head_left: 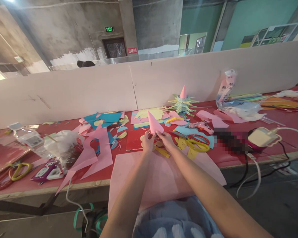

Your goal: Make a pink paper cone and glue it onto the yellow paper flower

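A pink paper cone [154, 123] stands point up between my two hands, in the middle of the head view. My left hand [148, 141] pinches its lower left edge, and my right hand [165, 138] grips the base from the right. Below them lies a large pink sheet [139, 175] that hangs over the table's front edge. A red sheet [132, 140] and yellow paper strips [162, 152] lie around the hands. Scissors with yellow and red handles [198, 144] rest right of my right hand. Behind is a tiered paper piece with a pink cone on top [183, 103].
Cut pink paper [99, 150], a plastic bottle [29, 138] and another pair of scissors [12, 175] lie on the left. A pink glue gun [201, 127], a charger with cables [262, 136] and a plastic bag [245, 109] occupy the right. A pale partition [94, 87] runs behind.
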Demonstrator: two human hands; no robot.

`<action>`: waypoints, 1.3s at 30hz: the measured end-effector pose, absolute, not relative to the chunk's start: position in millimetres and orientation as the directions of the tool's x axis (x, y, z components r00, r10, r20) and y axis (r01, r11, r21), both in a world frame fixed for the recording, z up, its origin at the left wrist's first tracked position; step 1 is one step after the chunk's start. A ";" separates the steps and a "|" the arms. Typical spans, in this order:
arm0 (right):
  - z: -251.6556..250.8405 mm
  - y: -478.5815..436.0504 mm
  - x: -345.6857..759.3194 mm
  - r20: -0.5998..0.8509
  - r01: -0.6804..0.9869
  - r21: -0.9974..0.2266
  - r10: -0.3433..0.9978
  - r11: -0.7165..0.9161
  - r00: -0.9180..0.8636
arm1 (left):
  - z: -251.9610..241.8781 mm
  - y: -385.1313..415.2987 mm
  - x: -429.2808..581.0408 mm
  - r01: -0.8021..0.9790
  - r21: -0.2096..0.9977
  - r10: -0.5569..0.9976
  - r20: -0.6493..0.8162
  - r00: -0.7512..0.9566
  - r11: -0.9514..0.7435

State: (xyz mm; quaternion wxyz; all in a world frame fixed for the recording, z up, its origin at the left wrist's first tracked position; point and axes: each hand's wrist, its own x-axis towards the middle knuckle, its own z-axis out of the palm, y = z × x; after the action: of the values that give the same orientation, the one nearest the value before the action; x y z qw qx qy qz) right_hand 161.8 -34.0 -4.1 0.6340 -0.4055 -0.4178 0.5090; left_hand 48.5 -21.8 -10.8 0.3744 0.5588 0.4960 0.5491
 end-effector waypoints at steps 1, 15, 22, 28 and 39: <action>-3.7 -34.3 161.9 0.116 -0.304 -0.940 0.985 0.151 0.131 | -10.4 -22.4 48.4 0.165 0.963 0.966 0.234 -0.108 -0.215; -5.2 -35.7 162.8 0.104 -0.304 -0.944 0.990 0.127 0.090 | -5.9 -22.5 45.2 0.050 0.973 0.958 0.232 -0.168 -0.227; -6.9 -31.9 163.4 0.120 -0.310 -0.936 0.980 0.165 0.160 | -11.3 -18.4 49.0 -0.048 0.974 0.970 0.217 -0.113 -0.223; -7.9 -32.1 164.2 0.112 -0.322 -0.935 0.985 0.149 0.130 | -7.7 -20.5 46.5 -0.083 0.972 0.975 0.219 -0.040 -0.222; -4.8 -36.2 165.9 0.045 -0.293 -0.953 0.995 0.070 0.091 | -2.3 -25.6 46.6 -0.124 0.973 0.980 0.190 -0.066 -0.197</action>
State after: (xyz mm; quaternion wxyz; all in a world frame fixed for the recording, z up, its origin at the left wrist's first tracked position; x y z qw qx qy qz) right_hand 165.9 -36.2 -4.8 0.6040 -0.4252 -0.4125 0.5331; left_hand 46.6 -25.6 -2.3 0.4667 0.4990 0.4286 0.5912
